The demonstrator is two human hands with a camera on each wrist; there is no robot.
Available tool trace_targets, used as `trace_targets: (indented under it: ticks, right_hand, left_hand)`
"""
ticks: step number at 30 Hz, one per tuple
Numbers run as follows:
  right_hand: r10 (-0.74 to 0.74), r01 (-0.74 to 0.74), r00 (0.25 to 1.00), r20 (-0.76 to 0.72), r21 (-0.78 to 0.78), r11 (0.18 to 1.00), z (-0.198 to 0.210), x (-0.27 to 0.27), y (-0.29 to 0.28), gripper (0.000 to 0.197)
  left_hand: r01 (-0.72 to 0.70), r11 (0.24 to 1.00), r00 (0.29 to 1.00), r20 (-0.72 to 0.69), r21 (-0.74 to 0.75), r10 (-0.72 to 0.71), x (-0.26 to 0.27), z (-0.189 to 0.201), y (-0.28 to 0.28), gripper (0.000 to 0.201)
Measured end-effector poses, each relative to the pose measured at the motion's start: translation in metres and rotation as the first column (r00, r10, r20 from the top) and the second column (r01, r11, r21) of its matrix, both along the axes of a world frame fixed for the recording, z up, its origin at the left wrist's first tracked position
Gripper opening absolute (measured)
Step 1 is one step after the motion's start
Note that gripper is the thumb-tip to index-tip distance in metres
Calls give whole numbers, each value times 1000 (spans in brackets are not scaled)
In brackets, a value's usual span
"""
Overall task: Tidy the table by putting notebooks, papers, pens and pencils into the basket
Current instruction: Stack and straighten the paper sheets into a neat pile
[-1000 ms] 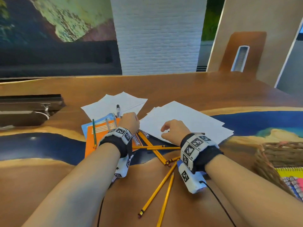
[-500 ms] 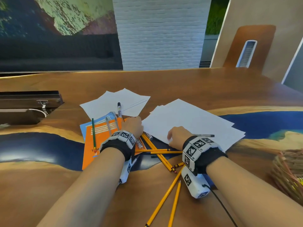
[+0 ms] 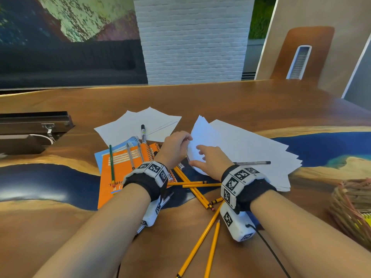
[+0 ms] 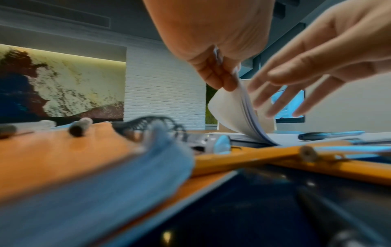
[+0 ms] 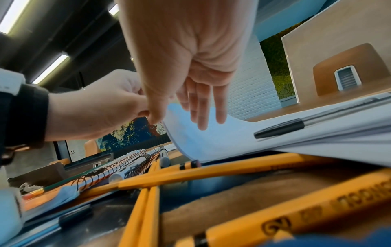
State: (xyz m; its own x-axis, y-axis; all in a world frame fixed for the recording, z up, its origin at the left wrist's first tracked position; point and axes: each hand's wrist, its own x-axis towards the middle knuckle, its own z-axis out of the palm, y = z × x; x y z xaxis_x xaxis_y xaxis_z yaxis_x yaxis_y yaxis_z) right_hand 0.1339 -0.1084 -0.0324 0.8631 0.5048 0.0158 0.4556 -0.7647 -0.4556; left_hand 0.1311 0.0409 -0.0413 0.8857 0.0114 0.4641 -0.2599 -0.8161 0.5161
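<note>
A thick stack of white papers (image 3: pixel 251 155) lies right of centre on the table, with a clear pen (image 3: pixel 253 163) on top. My left hand (image 3: pixel 180 141) pinches the stack's near-left corner (image 4: pixel 234 115) and curls it upward. Beside it, my right hand (image 3: pixel 208 157) is open, its straight fingers (image 4: pixel 296 93) spread against the raised sheets (image 5: pixel 211 138). An orange spiral notebook (image 3: pixel 124 173) lies on a blue one (image 3: pixel 101 157) at the left, carrying a green pencil (image 3: pixel 111 163) and two pens. Several yellow pencils (image 3: pixel 192 187) lie crossed under my wrists. The wicker basket (image 3: pixel 353 207) sits at the far right.
A second loose pile of white sheets (image 3: pixel 140 123) with a black marker (image 3: pixel 143 133) lies behind the notebooks. A dark open case (image 3: pixel 30 131) stands at the left edge. Two more yellow pencils (image 3: pixel 200 243) lie near the front. Bare wood stretches beyond the papers.
My left hand left the notebook's edge, took the papers' near corner and lifted it. My right hand rose from lying on the stack to meet the curled sheets.
</note>
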Motion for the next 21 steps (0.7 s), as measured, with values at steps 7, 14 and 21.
trace_targets:
  ticks: [7,14,21]
  right_hand:
    - [-56,51,996,67,68,996,4,-2,9,29]
    - [-89,85,990,111,44,995,4,3,3,29]
    - [-141,128,985,103,124,984,5,2,-1,30]
  left_hand:
    - [128,991,991,41,-35,-126,-3,-1,-10,17]
    - [148,988,988,-44,-45,-149,-4,-3,-7,19]
    - [110,993,992,-67,40,-107,-6,-2,-11,21]
